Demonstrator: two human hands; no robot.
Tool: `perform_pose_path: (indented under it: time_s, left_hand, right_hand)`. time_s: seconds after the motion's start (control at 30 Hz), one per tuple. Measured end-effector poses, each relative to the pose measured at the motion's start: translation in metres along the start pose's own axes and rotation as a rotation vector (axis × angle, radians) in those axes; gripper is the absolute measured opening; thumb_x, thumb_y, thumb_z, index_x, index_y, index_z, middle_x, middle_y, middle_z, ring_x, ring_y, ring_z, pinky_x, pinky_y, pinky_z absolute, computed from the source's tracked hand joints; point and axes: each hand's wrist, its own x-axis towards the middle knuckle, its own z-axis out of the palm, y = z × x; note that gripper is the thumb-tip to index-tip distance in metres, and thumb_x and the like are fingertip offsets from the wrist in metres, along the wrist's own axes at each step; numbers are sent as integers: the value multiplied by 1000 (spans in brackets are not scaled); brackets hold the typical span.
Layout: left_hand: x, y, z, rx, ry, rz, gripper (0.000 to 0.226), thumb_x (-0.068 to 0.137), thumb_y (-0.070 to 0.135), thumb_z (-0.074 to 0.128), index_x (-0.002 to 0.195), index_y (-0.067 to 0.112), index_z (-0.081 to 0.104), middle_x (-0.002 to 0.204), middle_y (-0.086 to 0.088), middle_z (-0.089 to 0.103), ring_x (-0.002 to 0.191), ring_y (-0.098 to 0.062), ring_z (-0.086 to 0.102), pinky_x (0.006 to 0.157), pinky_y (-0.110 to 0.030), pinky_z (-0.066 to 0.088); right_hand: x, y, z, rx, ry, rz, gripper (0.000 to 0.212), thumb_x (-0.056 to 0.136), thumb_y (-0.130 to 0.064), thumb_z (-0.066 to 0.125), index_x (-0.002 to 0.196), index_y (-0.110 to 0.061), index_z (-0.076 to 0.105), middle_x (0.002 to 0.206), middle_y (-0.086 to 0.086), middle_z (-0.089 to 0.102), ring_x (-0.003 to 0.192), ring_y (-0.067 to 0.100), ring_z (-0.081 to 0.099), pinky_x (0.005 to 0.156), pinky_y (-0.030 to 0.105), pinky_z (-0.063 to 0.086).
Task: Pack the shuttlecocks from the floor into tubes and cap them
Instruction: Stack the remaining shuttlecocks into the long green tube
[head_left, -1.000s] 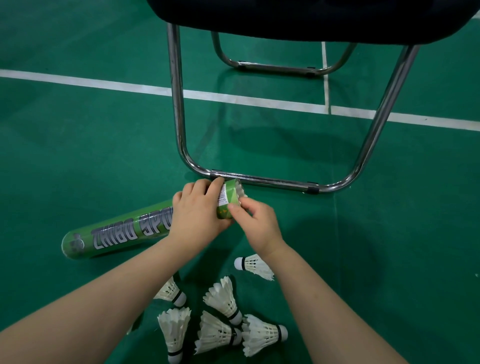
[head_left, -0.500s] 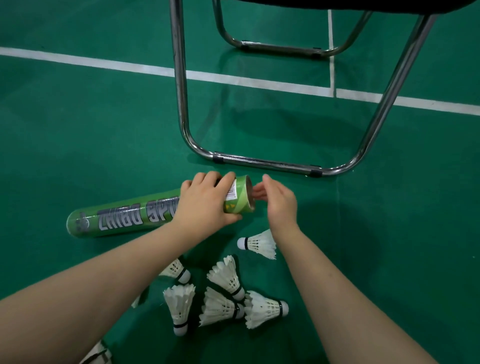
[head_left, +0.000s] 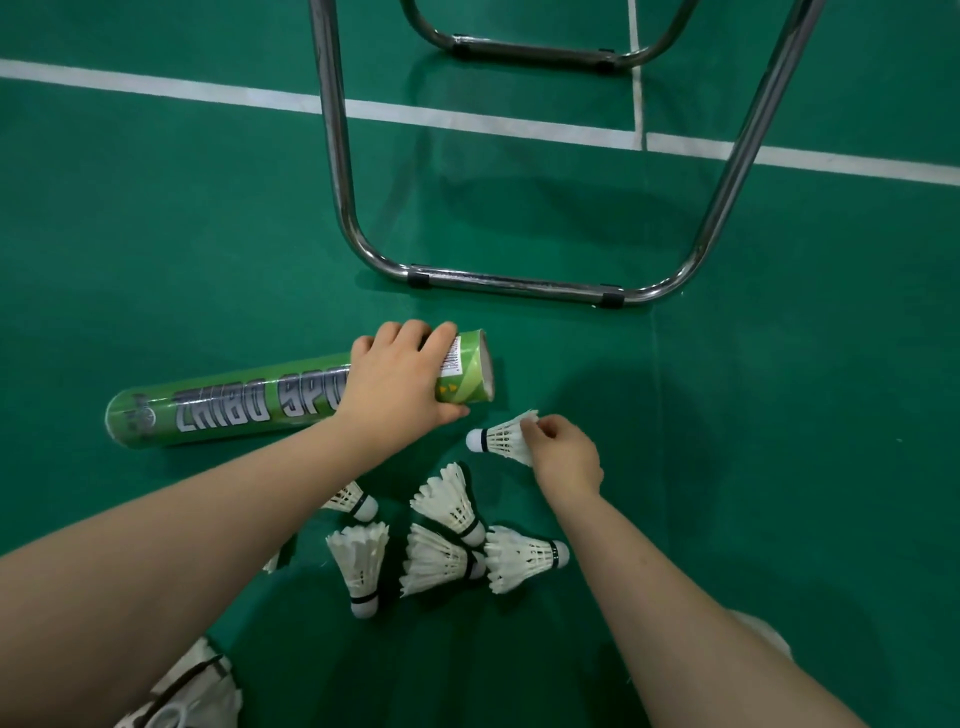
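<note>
A long green tube (head_left: 223, 402) lies on the court floor with its open mouth facing right. My left hand (head_left: 397, 382) grips it near that open end. Just below and right of the mouth, my right hand (head_left: 563, 454) pinches the feather skirt of a white shuttlecock (head_left: 501, 437) whose cork points left. Several more white shuttlecocks (head_left: 447, 551) lie loose on the floor between my forearms, one partly hidden under my left arm. No cap is in sight.
A chrome chair frame (head_left: 519, 283) stands on the floor just beyond the tube. White court lines (head_left: 467, 122) cross the green floor behind it. A white shoe (head_left: 187, 691) shows at the bottom left.
My right hand has left the tube's mouth, dropped down to the right and taken hold of the nearest shuttlecock. The shuttlecock seen at the mouth a second ago is no longer visible there.
</note>
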Motion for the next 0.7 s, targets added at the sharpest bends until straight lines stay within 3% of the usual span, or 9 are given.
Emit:
perform_pose_path:
  time_s: [0.13, 0.2, 0.3, 0.5, 0.7]
  left_hand:
    - [0, 1, 0, 15, -24, 4, 79, 71, 55, 67, 134, 24, 32, 127, -3, 46, 116, -26, 40, 96, -42, 31]
    - [1, 2, 0, 23, -37, 8, 78, 71, 55, 67, 134, 23, 33, 126, -4, 46, 116, -26, 40, 95, -42, 32]
    - [0, 5, 1, 24, -60, 18, 79, 70, 55, 68, 133, 23, 33, 126, -4, 47, 115, -26, 41, 95, -42, 33]
    - [-4, 15, 0, 32, -88, 43, 81, 71, 57, 67, 135, 24, 31, 127, -3, 46, 117, -26, 41, 96, -42, 33]
    - [-4, 18, -2, 13, -49, 36, 80, 71, 55, 67, 135, 24, 32, 126, -3, 47, 116, -26, 41, 95, -42, 34]
  right_hand:
    - [-4, -9, -10, 267, 132, -33, 19, 92, -35, 49, 81, -23, 60, 84, 0, 64, 86, 25, 60, 86, 44, 47]
    - [-7, -15, -22, 434, 246, -77, 18, 92, -29, 51, 82, -18, 61, 79, -3, 63, 79, 20, 59, 74, 35, 48]
    - [-12, -25, -38, 643, 368, -167, 20, 91, -21, 54, 72, -17, 58, 68, -9, 56, 64, 9, 48, 57, 18, 39]
    - [-23, -39, -40, 724, 218, -285, 29, 86, -14, 59, 58, -19, 54, 55, -11, 48, 55, 5, 40, 55, 22, 35]
    - [-24, -43, -32, 669, 104, -304, 28, 86, -16, 58, 59, -19, 59, 56, -10, 54, 56, 7, 45, 57, 25, 38]
